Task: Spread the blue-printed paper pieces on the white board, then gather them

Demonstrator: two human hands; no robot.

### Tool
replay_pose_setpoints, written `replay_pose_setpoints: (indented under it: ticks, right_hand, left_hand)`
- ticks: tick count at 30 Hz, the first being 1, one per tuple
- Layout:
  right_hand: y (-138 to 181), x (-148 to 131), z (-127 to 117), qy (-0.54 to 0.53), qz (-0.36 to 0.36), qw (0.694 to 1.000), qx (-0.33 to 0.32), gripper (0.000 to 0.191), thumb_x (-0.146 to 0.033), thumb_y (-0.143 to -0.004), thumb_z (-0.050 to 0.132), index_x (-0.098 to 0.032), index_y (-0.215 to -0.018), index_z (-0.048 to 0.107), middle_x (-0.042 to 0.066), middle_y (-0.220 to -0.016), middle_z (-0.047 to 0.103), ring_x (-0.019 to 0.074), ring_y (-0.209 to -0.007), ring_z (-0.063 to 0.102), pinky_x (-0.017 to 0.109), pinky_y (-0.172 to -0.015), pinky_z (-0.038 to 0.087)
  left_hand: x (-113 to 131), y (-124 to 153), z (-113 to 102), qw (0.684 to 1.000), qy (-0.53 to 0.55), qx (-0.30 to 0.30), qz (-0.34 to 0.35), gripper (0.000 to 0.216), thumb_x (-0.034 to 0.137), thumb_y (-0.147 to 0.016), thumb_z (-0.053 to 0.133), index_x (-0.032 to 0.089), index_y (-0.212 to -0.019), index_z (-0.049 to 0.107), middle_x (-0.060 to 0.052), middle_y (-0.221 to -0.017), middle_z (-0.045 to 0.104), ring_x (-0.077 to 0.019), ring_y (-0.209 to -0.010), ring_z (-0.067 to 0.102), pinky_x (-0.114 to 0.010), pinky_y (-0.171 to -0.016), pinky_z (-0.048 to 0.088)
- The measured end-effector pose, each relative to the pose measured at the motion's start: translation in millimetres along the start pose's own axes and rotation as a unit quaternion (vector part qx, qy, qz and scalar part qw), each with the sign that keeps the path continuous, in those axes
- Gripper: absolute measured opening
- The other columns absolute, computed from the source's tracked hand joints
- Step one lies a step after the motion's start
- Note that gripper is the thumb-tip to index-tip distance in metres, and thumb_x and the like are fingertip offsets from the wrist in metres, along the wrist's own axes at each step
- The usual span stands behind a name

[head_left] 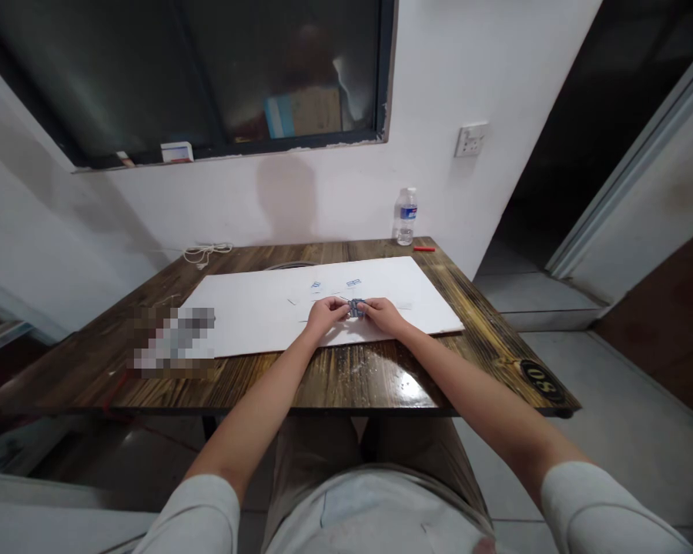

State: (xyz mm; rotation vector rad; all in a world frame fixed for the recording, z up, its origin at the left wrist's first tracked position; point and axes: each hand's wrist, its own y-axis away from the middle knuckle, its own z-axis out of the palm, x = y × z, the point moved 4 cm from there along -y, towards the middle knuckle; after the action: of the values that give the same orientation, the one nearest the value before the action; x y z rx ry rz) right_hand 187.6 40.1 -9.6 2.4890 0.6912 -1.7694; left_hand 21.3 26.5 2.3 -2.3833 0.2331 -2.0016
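Note:
Both my hands meet over the near part of a white board that lies on the wooden table. Between them is a small dark grey-blue piece with a gridded look, too small to name. My left hand pinches its left side, and my right hand grips its right side. Just beyond my fingers, two small blue frame-like pieces, one on the left and one on the right, rest on the board. Several thin dark strips lie scattered around them.
A water bottle stands at the table's back right, near a red pen-like stick. A coiled white cable lies at the back left. A blurred-out patch covers something at the board's left. The wooden table has a round number plate.

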Motion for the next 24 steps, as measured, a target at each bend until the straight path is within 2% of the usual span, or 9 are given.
replay_pose_setpoints:
  ticks: [7,11,14,17,19,21,24]
  right_hand:
    - [2.2,-5.2,3.2,0.035,-0.021,0.999,-0.02,0.044,-0.056,-0.08,0.054,-0.019,-0.058,0.061,-0.001,-0.05,0.053,0.0136,-0.052,0.046,0.025,-0.055,0.035]
    - [2.9,-8.2,2.6,0.045,-0.032,0.998,-0.015,0.041,-0.053,-0.081,0.055,-0.019,-0.06,0.064,-0.001,-0.052,0.058,0.0141,-0.054,0.049,0.025,-0.056,0.036]
    - [2.5,-8.1,0.7,0.057,-0.029,0.998,0.006,0.039,-0.05,-0.082,0.056,-0.019,-0.06,0.066,0.001,-0.056,0.063,0.015,-0.057,0.053,0.025,-0.058,0.037]
    - [1.7,-5.9,-1.6,0.059,-0.019,0.998,0.026,0.038,-0.049,-0.082,0.056,-0.019,-0.061,0.067,0.002,-0.057,0.063,0.0159,-0.059,0.055,0.026,-0.059,0.037]
    - [1.3,-4.0,-2.1,0.059,-0.015,0.998,0.029,0.038,-0.049,-0.082,0.055,-0.019,-0.062,0.067,0.001,-0.055,0.061,0.016,-0.059,0.054,0.025,-0.058,0.036]
    - [1.1,-2.3,-2.0,0.062,-0.013,0.998,0.028,0.037,-0.048,-0.082,0.054,-0.019,-0.062,0.067,0.0,-0.054,0.06,0.0157,-0.057,0.053,0.025,-0.058,0.036]
    - [0.9,-1.3,-1.5,0.076,-0.015,0.997,0.026,0.037,-0.046,-0.082,0.054,-0.019,-0.059,0.065,0.0,-0.054,0.06,0.015,-0.056,0.052,0.025,-0.057,0.035]
  left_hand:
    - [3.5,3.8,-0.2,0.999,-0.036,0.004,0.015,0.032,0.043,-0.063,0.08,0.015,-0.071,0.066,-0.005,-0.066,0.07,-0.0162,-0.063,0.064,-0.03,-0.066,0.053]
    - [1.5,1.2,-0.4,0.998,-0.052,0.002,0.026,0.026,0.039,-0.067,0.075,0.015,-0.075,0.067,-0.005,-0.07,0.071,-0.017,-0.066,0.065,-0.03,-0.068,0.053]
    - [3.0,-3.6,-11.2,0.992,-0.1,0.065,0.046,0.018,0.033,-0.074,0.067,0.017,-0.082,0.067,-0.006,-0.082,0.073,-0.0191,-0.079,0.067,-0.031,-0.077,0.053]
    - [9.1,-6.1,-33.3,0.962,-0.201,0.169,0.079,0.016,0.026,-0.082,0.058,0.018,-0.093,0.066,-0.007,-0.101,0.072,-0.021,-0.097,0.065,-0.034,-0.089,0.05]
    - [12.8,-6.2,-47.3,0.929,-0.287,0.21,0.102,0.022,0.022,-0.084,0.054,0.019,-0.103,0.064,-0.008,-0.113,0.069,-0.0225,-0.109,0.06,-0.036,-0.097,0.046]
    - [12.2,-7.3,-56.7,0.898,-0.371,0.21,0.108,0.027,0.019,-0.085,0.051,0.019,-0.11,0.063,-0.009,-0.119,0.066,-0.0237,-0.117,0.055,-0.036,-0.103,0.041]
    - [1.8,-12.5,-62.6,0.871,-0.457,0.168,0.064,0.031,0.023,-0.089,0.049,0.019,-0.117,0.06,-0.011,-0.124,0.063,-0.0265,-0.122,0.052,-0.038,-0.104,0.039]
